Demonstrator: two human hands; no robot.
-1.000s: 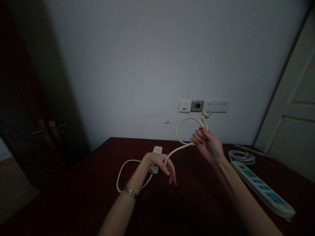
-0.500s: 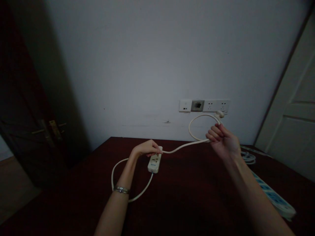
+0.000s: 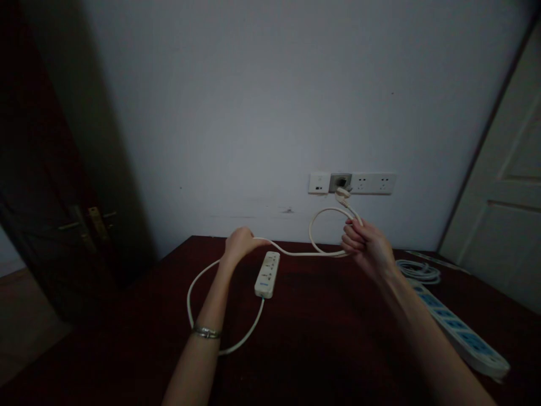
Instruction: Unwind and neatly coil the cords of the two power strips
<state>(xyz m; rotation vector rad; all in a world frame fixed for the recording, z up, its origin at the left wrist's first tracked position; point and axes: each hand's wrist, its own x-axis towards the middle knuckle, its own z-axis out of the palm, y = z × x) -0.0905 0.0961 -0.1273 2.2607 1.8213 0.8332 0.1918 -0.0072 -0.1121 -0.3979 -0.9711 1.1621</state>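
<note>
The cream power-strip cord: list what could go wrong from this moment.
1. The cream round cord runs taut-looking between the left hand and right hand; a harder pull might drag the small cream power strip across the dark red table.
2. The loop held by the right hand could tighten into a kink.
3. The cream plug hangs near the white wall sockets and may knock them.

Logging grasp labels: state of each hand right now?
Left hand: closed around the white cord.
Right hand: closed on the same cord's loop near the plug.
</note>
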